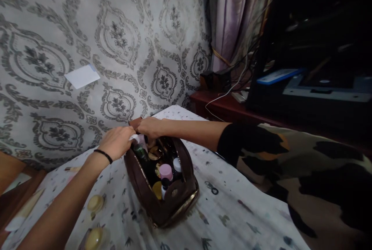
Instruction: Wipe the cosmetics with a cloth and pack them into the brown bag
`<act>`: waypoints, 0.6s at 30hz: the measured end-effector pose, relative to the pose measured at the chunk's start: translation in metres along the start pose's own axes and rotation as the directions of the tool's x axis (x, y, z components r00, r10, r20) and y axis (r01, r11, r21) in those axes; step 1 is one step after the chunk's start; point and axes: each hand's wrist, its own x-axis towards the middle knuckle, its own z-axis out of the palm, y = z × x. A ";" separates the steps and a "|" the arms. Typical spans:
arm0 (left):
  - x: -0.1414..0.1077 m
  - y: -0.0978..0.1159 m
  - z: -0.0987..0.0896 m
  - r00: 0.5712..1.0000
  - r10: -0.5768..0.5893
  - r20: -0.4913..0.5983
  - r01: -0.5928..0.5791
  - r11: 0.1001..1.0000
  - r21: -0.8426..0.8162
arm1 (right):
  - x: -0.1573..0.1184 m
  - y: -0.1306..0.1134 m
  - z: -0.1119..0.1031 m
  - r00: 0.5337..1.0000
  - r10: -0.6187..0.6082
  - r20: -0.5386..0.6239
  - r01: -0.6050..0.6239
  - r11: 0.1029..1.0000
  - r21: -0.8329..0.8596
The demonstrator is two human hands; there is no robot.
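A dark brown zippered cosmetic bag point(139, 196) lies open on the patterned white cover. Inside it are a pink-capped container point(166, 172), a white lid point(177, 164), a yellow round item point(157, 190), a small black-capped bottle point(165, 186) and a dark green item point(140, 152). My left hand point(116, 142) is at the bag's far left rim, fingers curled beside a pale crumpled piece point(140, 139); what they pinch is hidden. Across the bag's far end reaches my right hand point(151, 127), its fingers closed at the rim by a lighter brown flap point(135, 122).
Two yellow-lidded jars point(95, 202) and a pale tube point(24, 211) lie left of the bag. Patterned wallpaper with a white card point(83, 76) rises behind. On the right are a reddish wooden surface point(221, 107), a white cable point(223, 97) and a blue-edged item point(279, 76).
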 end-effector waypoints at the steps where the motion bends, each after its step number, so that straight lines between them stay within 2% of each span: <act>1: 0.003 -0.001 0.001 1.000 0.021 -0.010 -0.022 1.000 -0.022 | -0.002 -0.001 -0.002 0.999 0.039 0.012 -0.039 0.999 -0.016; 3: 0.010 -0.005 0.003 0.997 0.074 -0.029 -0.076 0.993 -0.088 | -0.005 -0.002 -0.005 0.995 0.092 0.031 -0.091 0.995 -0.046; 9: 0.019 -0.020 0.010 0.976 0.210 -0.059 -0.218 0.924 -0.314 | -0.010 0.001 -0.006 0.996 0.087 0.017 -0.086 0.996 -0.031; 14: 0.017 -0.026 0.012 0.972 0.218 -0.091 -0.235 0.860 -0.453 | -0.015 0.000 -0.009 0.996 0.083 0.026 -0.083 0.997 -0.002; 18: 0.012 -0.029 0.011 0.984 0.152 -0.096 -0.179 0.787 -0.591 | -0.021 0.000 -0.015 0.994 0.106 0.023 -0.106 0.994 0.025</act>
